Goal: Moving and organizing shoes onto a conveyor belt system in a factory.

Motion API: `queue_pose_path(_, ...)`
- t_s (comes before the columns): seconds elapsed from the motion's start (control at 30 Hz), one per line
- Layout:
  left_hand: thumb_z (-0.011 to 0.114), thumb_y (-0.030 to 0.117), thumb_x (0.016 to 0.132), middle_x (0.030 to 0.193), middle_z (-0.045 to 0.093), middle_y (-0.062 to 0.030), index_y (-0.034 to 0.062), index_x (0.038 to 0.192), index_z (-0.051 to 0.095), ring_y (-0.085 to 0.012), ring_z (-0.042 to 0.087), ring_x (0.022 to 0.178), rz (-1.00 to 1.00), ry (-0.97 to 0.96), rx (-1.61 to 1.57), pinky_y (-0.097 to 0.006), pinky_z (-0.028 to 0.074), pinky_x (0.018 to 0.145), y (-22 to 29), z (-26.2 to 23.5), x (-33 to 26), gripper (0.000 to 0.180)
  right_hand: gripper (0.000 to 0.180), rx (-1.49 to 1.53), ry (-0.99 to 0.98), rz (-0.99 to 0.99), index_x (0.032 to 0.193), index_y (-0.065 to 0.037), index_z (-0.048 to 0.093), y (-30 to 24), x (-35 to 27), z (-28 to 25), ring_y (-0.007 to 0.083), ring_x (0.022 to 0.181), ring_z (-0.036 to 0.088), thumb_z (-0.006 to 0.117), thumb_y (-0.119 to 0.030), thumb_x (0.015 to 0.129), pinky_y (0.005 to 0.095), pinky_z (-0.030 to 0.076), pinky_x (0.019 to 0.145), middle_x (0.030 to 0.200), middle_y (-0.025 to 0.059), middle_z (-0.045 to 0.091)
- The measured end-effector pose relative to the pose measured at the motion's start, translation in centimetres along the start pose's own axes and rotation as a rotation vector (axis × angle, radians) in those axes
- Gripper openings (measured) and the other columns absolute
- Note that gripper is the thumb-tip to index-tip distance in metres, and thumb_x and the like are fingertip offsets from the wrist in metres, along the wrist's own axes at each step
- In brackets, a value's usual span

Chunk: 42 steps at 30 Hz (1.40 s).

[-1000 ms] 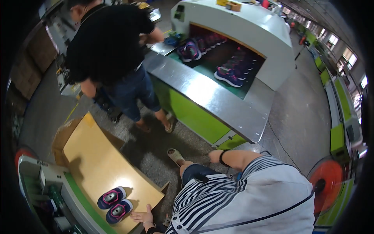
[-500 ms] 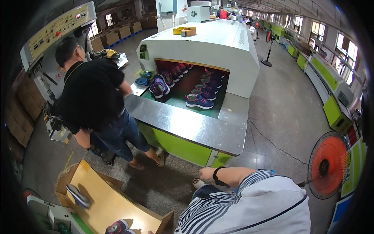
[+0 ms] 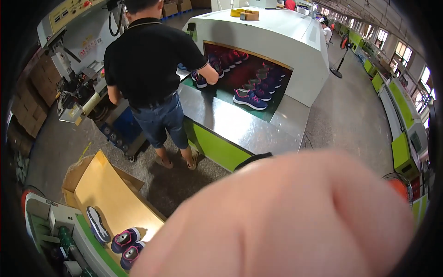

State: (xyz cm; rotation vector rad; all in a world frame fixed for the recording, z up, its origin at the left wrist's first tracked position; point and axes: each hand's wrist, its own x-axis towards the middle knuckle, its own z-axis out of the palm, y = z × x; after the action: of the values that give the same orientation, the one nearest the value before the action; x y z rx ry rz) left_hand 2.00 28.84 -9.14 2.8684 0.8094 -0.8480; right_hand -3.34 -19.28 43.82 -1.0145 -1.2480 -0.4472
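My right hand [image 3: 281, 217], very close and blurred, fills the lower middle of the head view. Its fingers cannot be made out, and a black wristband [image 3: 253, 160] shows just behind it. My left hand is out of sight. To the left of my right hand, a tan board [image 3: 108, 184] holds a shoe on its side [image 3: 98, 225], its white sole showing. Beside it stand two navy and pink sneakers, one [image 3: 124, 239] behind the other [image 3: 133, 254], the nearer partly covered by my hand.
A co-worker in a black shirt [image 3: 152, 64] reaches toward sneakers at the mouth of a white tunnel machine [image 3: 258, 41]. Shoe rows [image 3: 250, 98] stand inside. A metal ledge [image 3: 221, 120] fronts it. A control-panel machine [image 3: 69, 27] stands left; a floor fan [image 3: 398, 187] is at right.
My right hand has risen from beside my body to close before the view. The co-worker has turned toward the tunnel and now reaches in. The whole view has shifted.
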Motion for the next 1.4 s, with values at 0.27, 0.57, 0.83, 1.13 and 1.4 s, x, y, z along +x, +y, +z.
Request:
queue_pose_path(0.27, 0.047, 0.089, 0.073, 0.155, -0.013, -0.0388, -0.0092, 0.149, -0.016, -0.0462, -0.016, 0.147, 0.054, 0.017, 0.008, -0.053, -0.004, 0.120, 2.4, 1.7, 2.3, 0.140, 0.016, -0.075, -0.039, -0.099, 0.090, 0.000, 0.063, 0.2, 2.1, 1.5, 0.0259, 0.075, 0.061, 0.060, -0.010, 0.079, 0.0349, 0.046, 0.065, 0.085, 0.0110, 0.062)
queue_pose_path(0.57, 0.047, 0.089, 0.073, 0.155, -0.013, -0.0391, -0.0092, 0.149, -0.016, -0.0466, -0.015, 0.147, 0.066, 0.037, 0.041, -0.053, -0.004, 0.120, 2.1, 1.0, 2.6, 0.139, 0.021, -0.114, -0.048, -0.221, 0.084, -0.002, 0.060, 2.3, 3.7, 2.5, 0.0274, 0.068, 0.059, 0.062, -0.021, 0.075, 0.0358, 0.045, 0.058, 0.081, 0.0102, 0.058)
queue_pose_path(0.83, 0.047, 0.089, 0.073, 0.154, -0.013, -0.0393, -0.0093, 0.149, -0.015, -0.0469, -0.015, 0.147, 0.072, 0.032, 0.078, -0.053, -0.004, 0.119, 1.2, 1.8, 2.2, 0.139, 0.028, -0.143, -0.046, -0.308, 0.078, -0.004, 0.057, 4.1, 4.2, 4.1, 0.0288, 0.062, 0.058, 0.063, -0.030, 0.072, 0.0367, 0.043, 0.052, 0.077, 0.0095, 0.055)
queue_pose_path(1.13, 0.047, 0.089, 0.073, 0.154, -0.013, -0.0396, -0.0094, 0.150, -0.015, -0.0473, -0.015, 0.147, 0.098, 0.028, 0.144, -0.053, -0.004, 0.119, -0.3, 2.9, 2.5, 0.139, 0.037, -0.203, -0.023, -0.403, 0.072, -0.006, 0.053, 5.4, 3.6, 6.1, 0.0304, 0.055, 0.056, 0.065, -0.041, 0.068, 0.0377, 0.042, 0.046, 0.072, 0.0087, 0.052)
queue_pose_path(1.4, 0.048, 0.088, 0.073, 0.154, -0.011, -0.0403, -0.0094, 0.150, -0.013, -0.0488, -0.014, 0.147, 0.103, -0.005, -0.022, -0.054, -0.004, 0.119, 2.8, -2.6, -2.6, 0.138, 0.028, -0.675, -0.582, 0.447, 0.102, -0.006, 0.061, 13.0, -11.1, 4.0, 0.0336, 0.090, 0.062, 0.066, -0.018, 0.078, 0.0453, 0.048, 0.077, 0.093, 0.0126, 0.062)
